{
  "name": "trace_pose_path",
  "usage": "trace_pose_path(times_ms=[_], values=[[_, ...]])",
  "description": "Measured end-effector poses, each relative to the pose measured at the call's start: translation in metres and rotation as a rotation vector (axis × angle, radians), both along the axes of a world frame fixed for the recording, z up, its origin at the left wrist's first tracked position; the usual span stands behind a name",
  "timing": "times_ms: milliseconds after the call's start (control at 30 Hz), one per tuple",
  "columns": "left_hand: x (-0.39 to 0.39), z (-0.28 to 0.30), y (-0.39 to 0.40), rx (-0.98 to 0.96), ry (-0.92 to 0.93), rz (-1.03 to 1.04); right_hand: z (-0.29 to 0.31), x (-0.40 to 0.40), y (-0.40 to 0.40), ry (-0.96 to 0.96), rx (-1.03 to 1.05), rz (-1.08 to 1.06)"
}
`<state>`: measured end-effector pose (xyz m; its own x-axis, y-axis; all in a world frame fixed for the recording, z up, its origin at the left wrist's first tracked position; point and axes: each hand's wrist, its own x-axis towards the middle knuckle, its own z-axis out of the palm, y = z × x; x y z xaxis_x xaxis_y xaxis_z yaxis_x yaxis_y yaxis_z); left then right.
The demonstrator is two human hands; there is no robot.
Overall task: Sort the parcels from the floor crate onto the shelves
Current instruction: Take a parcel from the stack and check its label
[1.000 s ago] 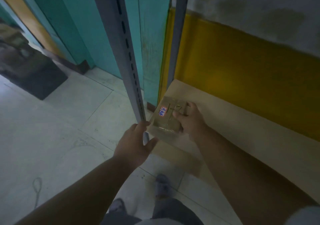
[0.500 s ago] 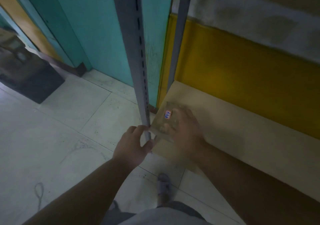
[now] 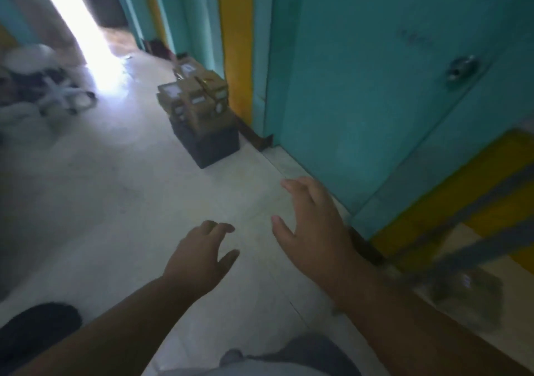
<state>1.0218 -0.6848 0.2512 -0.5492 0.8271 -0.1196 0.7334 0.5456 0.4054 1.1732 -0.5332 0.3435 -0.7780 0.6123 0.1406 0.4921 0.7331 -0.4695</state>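
A dark floor crate [image 3: 215, 147] stands against the wall ahead, piled with several brown cardboard parcels [image 3: 199, 99] bearing white labels. My left hand [image 3: 199, 260] and my right hand [image 3: 312, 225] hang over the pale floor well short of the crate, both empty with relaxed fingers. At the lower right a blurred brown parcel [image 3: 468, 286] lies on the beige shelf board [image 3: 508, 271], beside the grey shelf upright [image 3: 462, 257].
A teal door [image 3: 390, 86] with a metal lock fills the right. Yellow and teal wall panels run behind the crate. An office chair base [image 3: 62, 96] stands at the far left, near a bright doorway. A dark object [image 3: 34, 335] sits at the lower left.
My right hand has let go of the parcel, which stays on the shelf. My left hand has left the upright. My view has swung left toward the crate.
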Motion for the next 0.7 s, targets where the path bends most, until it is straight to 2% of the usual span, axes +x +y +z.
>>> trace_pose_path(times_ms=[167,467,700], values=[[-0.1,0.016,-0.025,0.009,0.023,0.123,0.026,-0.11,0.0,0.034,0.041,0.051],[-0.296,0.03,0.035,0.056,0.027,0.258,0.047,-0.326,0.07,0.118,0.085,0.142],[-0.45,0.053,0.049,0.041,0.032,0.372,0.061,-0.513,0.097,0.096,0.091,0.23]])
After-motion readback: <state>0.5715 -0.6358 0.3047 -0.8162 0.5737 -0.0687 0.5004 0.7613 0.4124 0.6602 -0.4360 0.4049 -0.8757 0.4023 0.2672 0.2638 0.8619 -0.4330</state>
